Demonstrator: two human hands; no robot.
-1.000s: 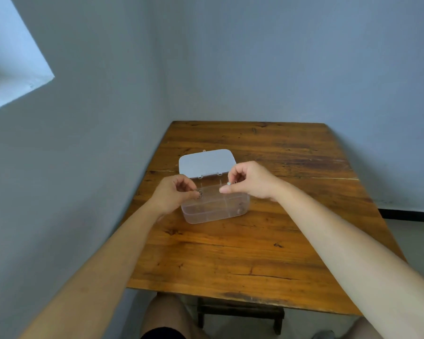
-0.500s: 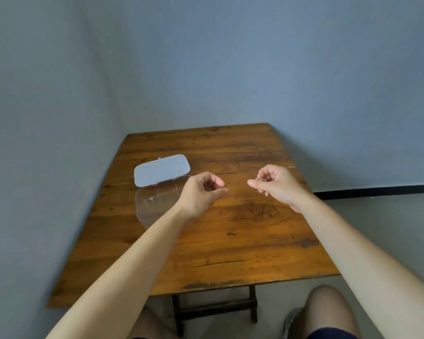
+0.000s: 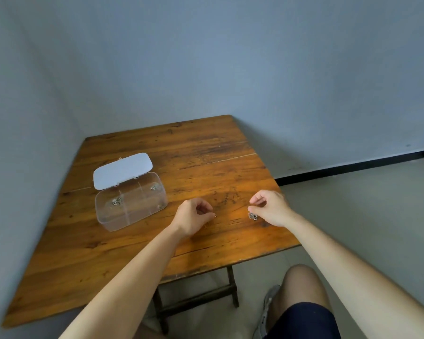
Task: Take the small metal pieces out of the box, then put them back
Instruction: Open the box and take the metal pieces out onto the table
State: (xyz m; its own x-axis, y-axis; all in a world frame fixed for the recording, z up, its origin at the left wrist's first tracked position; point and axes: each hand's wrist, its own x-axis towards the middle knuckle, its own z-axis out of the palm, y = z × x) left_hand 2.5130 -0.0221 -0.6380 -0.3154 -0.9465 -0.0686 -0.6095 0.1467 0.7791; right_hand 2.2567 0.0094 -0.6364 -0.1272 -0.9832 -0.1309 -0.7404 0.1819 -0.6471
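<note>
A clear plastic box with inner dividers stands open on the wooden table, its white lid tipped back. Small metal pieces lie in its left compartment, and another piece sits at the back right. My left hand hovers low over the table to the right of the box, pinching a tiny ring at its fingertips. My right hand is farther right, fingers curled over a small cluster of metal rings at the table surface.
Grey walls close in on the table's left and far sides. The table's right edge runs just past my right hand, with floor beyond it. My knee and a shoe show below the near edge.
Both hands left the box and moved right, then dropped down to the table. The view swung right, so the box now lies to the left. The ring cluster now rests below my right fingers.
</note>
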